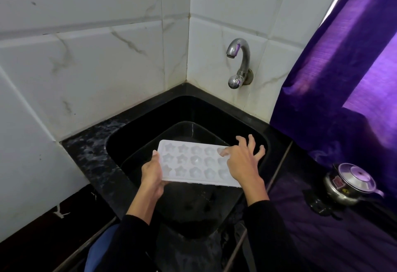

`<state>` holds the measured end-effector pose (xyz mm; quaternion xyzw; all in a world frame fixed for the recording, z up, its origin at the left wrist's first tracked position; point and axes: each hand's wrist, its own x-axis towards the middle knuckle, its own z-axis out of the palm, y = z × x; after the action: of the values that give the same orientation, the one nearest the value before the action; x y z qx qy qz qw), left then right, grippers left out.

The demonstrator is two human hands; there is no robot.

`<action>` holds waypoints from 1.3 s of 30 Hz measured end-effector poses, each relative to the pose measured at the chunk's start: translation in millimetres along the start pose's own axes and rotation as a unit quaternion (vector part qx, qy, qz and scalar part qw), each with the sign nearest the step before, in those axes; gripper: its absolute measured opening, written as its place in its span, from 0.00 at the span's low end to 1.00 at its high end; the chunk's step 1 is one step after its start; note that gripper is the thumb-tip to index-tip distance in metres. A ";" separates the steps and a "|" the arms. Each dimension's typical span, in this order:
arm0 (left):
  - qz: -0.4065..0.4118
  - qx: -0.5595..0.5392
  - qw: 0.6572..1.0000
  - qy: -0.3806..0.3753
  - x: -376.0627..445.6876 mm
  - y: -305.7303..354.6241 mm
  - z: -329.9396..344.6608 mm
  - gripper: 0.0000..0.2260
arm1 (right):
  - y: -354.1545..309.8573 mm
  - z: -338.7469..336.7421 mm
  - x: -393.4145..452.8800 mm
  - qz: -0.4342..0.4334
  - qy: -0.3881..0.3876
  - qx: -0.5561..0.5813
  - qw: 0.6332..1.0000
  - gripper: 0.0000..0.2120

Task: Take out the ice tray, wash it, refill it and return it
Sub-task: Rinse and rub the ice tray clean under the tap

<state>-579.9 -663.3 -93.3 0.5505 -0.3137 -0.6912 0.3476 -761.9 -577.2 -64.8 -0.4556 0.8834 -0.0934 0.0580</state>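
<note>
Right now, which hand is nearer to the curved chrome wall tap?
Right. The right hand, fingers spread over the white star-moulded ice tray's far end, lies almost directly below the chrome tap; the left hand grips the tray's opposite end, farther left.

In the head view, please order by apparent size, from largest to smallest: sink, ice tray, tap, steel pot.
1. sink
2. ice tray
3. and 4. steel pot and tap: look alike, unranked.

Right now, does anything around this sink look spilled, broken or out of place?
Nothing alarming. The ice tray is held level over the sink, and the tap shows no running water. The countertop left of the sink glistens, apparently wet.
</note>
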 end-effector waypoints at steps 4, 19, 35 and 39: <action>-0.002 0.000 1.000 -0.007 0.5 -0.6 2.6 0.17 | -4.3 -2.1 0.9 0.010 -0.004 -0.004 1.000 0.26; -0.008 -0.003 1.000 0.008 1.1 0.1 -1.3 0.19 | -8.2 3.1 -1.7 0.000 -0.017 -0.012 1.000 0.33; -0.016 0.004 1.000 0.000 -3.5 3.3 -3.8 0.17 | -5.9 -0.1 -3.9 0.011 -0.024 0.006 1.000 0.27; -0.015 0.003 1.000 0.000 -1.0 3.7 -5.1 0.18 | -10.1 0.3 -3.2 0.015 -0.031 0.000 0.999 0.28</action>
<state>-574.2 -664.8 -90.8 0.5566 -0.3071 -0.6953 0.3354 -751.9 -580.4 -62.8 -0.4446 0.8881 -0.0783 0.0864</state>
